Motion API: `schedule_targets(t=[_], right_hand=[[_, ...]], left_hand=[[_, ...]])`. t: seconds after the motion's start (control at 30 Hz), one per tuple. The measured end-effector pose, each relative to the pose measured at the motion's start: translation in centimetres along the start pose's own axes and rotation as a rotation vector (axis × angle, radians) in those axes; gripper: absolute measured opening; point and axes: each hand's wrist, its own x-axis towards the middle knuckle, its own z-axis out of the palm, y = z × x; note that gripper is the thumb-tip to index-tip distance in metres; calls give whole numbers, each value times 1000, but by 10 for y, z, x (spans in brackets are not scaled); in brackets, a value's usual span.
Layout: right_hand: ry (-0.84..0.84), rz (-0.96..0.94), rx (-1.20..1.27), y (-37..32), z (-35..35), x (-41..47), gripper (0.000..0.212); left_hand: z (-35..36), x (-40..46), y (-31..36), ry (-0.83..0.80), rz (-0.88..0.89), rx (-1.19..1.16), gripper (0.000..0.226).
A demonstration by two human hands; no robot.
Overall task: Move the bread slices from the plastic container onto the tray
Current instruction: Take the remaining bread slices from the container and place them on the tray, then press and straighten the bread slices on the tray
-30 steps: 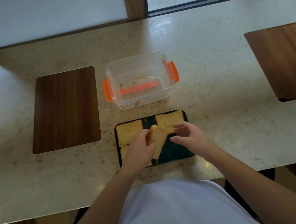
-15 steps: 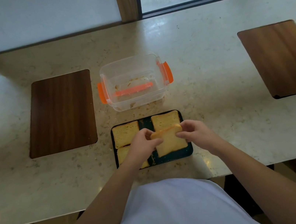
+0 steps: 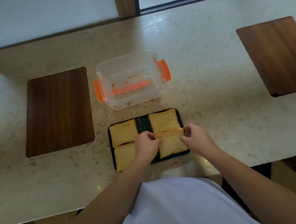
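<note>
A black tray lies near the counter's front edge with several bread slices on it. One slice is at the back left, one at the back right, one at the front left. The front-right slice lies almost flat on the tray, and both hands pinch its far corners. My left hand holds the left corner, my right hand the right corner. Behind the tray stands the clear plastic container with orange clips, holding only crumbs.
A dark wooden board is set into the marble counter at the left, another wooden board at the right. Crumbs lie scattered between the container and the tray. Windows run along the back edge of the counter.
The slice held upright in my left hand was taken by both hands and lowered nearly flat onto the tray's front-right spot.
</note>
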Motion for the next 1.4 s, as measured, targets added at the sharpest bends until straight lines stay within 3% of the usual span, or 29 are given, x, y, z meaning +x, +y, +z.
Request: schedule_targets(t=[0.27,0.53,0.67,0.77,0.97,1.2,1.4], right_hand=[[20,-82,-189,2,3,-7,30],[-74,-99,-369,-4,4,-7,18],[-24,-100,-300,-10,2,-8,31],[44,-191,-165,-25,4,-7,37],[-184,-206,13,-72,36,6,32],[-347,8,111,-112,74,23,64],[-323,28,89,-123,85,26,65]], left_hand=[[5,3,-2,39,-6,123,5],[6,-1,-6,-3,40,188,26],[-13,-7,-5,-72,15,81,37],[-50,-8,-12,-4,-51,-84,37],[-119,-9,-43,230,-26,-57,29],[-132,2,-52,105,-86,-88,24],[-134,5,-46,80,-119,-144,41]])
